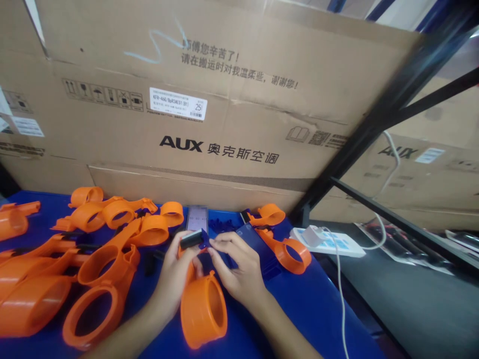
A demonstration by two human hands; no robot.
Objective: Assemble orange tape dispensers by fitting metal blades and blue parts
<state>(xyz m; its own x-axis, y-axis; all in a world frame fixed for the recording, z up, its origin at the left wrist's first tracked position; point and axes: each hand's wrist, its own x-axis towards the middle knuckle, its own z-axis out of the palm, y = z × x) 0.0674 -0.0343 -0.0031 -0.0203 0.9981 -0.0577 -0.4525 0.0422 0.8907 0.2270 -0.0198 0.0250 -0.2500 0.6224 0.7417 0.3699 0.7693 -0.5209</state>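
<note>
Head view, and the action's at lower centre: the left hand (175, 268) grips the dispenser (194, 311), orange ring hanging below the fingers, black part (191, 240) on top! The right hand (240, 265), thumb and finger narrowed, pinches the blue piece (204, 240) at that black part's end. Orange rings (35, 299) crowd the counter (299, 311) at lower left; a power strip (346, 243) sits right of centre.

Crowded at frame left by orange holders (35, 309), walled off across the top by a cardboard box (224, 117). Hemmed at right by slanting black post (374, 119) and white power strip (344, 245). Passable over bare blue tabletop (320, 301) low, right of centre, between right forearm (279, 319) and white cable (341, 299).
</note>
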